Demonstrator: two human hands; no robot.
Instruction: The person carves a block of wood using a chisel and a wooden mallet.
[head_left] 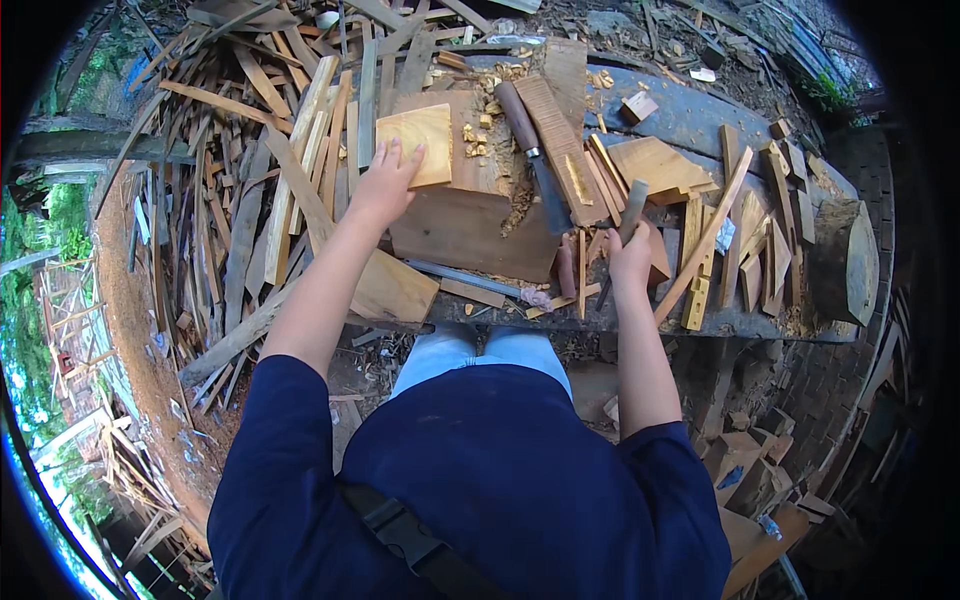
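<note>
My left hand (390,175) rests with spread fingers on a pale, square wooden board (418,130), which lies on a larger brown block (455,235). My right hand (630,250) is closed on a narrow, flat grey-brown bar (634,203), held upright at a slant. Between my hands lie a large blade (550,195) with a dark wooden handle and a long wooden plank (565,140) with a slot in it. Small yellow offcuts (476,140) and shavings are scattered beside them.
A weathered workbench (650,85) carries many loose sticks, with a pointed board (650,170) right of centre. A log section (842,260) sits at its right end. A heap of scrap slats (230,180) fills the left. More offcuts (740,460) lie below at lower right.
</note>
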